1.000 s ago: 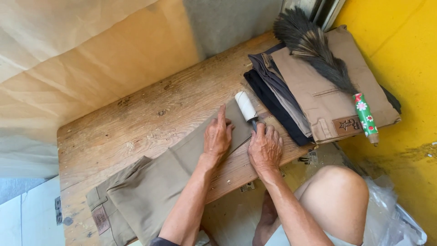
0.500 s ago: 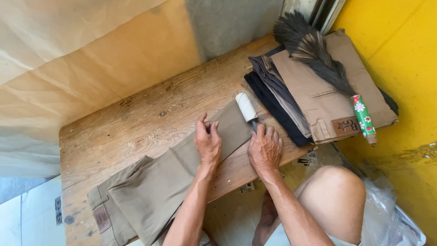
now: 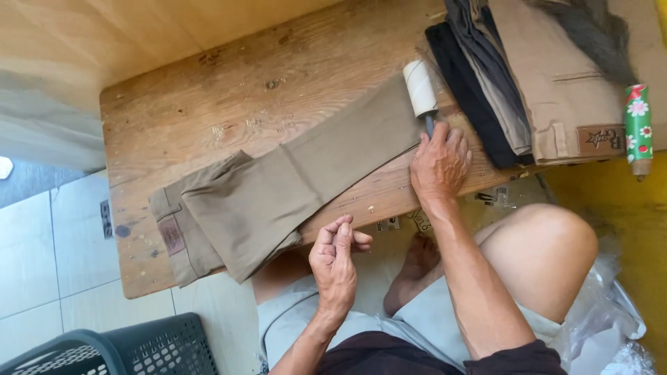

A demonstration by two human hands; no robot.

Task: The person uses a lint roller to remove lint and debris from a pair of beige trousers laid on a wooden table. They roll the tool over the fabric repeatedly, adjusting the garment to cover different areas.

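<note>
Khaki trousers (image 3: pixel 292 191) lie folded lengthwise across a worn wooden table (image 3: pixel 229 90), waistband toward the near left corner. My right hand (image 3: pixel 439 163) grips the dark handle of a lint roller (image 3: pixel 421 89), whose white roll rests on the far end of the trouser leg. My left hand (image 3: pixel 338 260) hovers off the table's near edge, just below the trousers, fingers pinched together with nothing visible in them.
A stack of folded trousers (image 3: pixel 528 76) in tan, grey and black lies at the table's right end, with a dark brush (image 3: pixel 597 35) on top and a green flowered tube (image 3: pixel 638 125) beside it. A dark plastic basket (image 3: pixel 118 347) stands on the tiled floor.
My left hand has lifted off the trousers and drawn back past the table's near edge. The view has tilted and moved closer. My right hand stays on the roller handle.
</note>
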